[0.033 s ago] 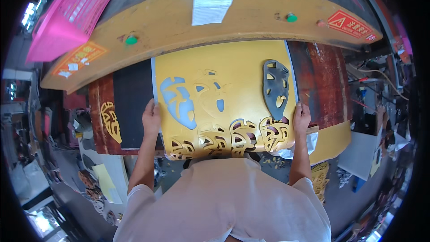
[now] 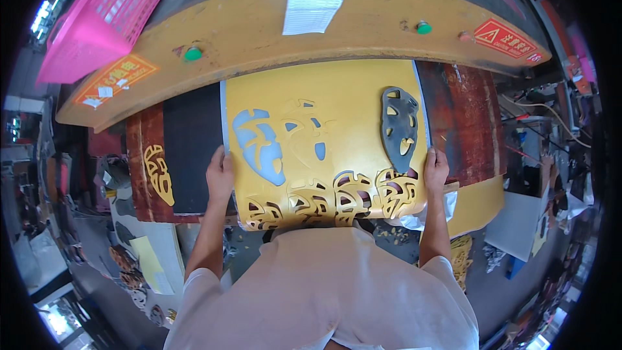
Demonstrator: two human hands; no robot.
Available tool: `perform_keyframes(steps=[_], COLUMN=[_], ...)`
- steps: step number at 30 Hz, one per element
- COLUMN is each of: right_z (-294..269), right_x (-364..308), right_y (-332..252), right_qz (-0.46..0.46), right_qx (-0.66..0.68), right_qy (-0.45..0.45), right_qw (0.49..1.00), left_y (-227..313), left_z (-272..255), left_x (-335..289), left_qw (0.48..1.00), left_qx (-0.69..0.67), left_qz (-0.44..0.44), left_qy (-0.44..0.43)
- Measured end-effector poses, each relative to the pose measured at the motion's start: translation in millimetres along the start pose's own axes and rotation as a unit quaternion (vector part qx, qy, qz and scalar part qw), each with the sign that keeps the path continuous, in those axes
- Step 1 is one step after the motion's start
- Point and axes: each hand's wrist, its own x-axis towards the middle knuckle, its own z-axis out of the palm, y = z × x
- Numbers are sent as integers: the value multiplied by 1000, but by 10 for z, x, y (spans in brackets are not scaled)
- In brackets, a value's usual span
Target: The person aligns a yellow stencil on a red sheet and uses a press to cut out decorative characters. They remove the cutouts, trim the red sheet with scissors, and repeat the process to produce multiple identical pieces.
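Note:
A yellow sheet [image 2: 350,91] lies over the work surface and curves down at its near edge. My left hand [image 2: 219,170] has its fingers closed on the sheet's left edge; my right hand [image 2: 436,170] grips the right edge. On the sheet's right side rests a dark shoe-upper-shaped cutting die [image 2: 400,128] with several openings. To the left, a cut-through shape shows a pale blue-white surface [image 2: 265,155] beneath. Between them a similar outline is cut, its piece still in the sheet. Several cutouts run along the near edge.
A yellow machine beam [image 2: 259,23] with green buttons crosses behind the sheet. On it stand a pink basket [image 2: 97,48] and a hanging paper [image 2: 317,0]. A loose cut yellow piece [image 2: 159,175] lies on the reddish board at left. Yellow sheet material [image 2: 476,207] sits low at right.

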Motion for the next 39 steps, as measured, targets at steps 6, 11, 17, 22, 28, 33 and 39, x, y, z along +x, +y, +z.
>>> perform_keyframes(steps=[6,11,17,22,28,33,39], right_z=[-59,641,669,680,650,856,999], right_x=[63,-148,-111,-282,-360,-403,-418], right_y=[-919,-1385,-1430,-1694,-1960,-1924,-1985], right_qz=[-171,-122,-118,-122,-114,-211,-181], right_qx=[3,-265,-154,-22,56,-5,50], right_qy=[-77,-89,-67,-68,-101,-104,-125], right_qw=[982,952,979,990,987,972,974], left_y=[-248,-318,-70,855,1398,1287,1339], left_z=[-76,33,32,1027,1672,1167,1448], left_x=[-916,-983,-923,-465,-400,-1120,-599], left_qw=[969,963,948,893,784,697,856], left_qx=[163,165,158,95,266,29,93], left_qz=[181,204,257,424,463,312,455], left_qy=[37,67,100,-120,-315,-645,-226])
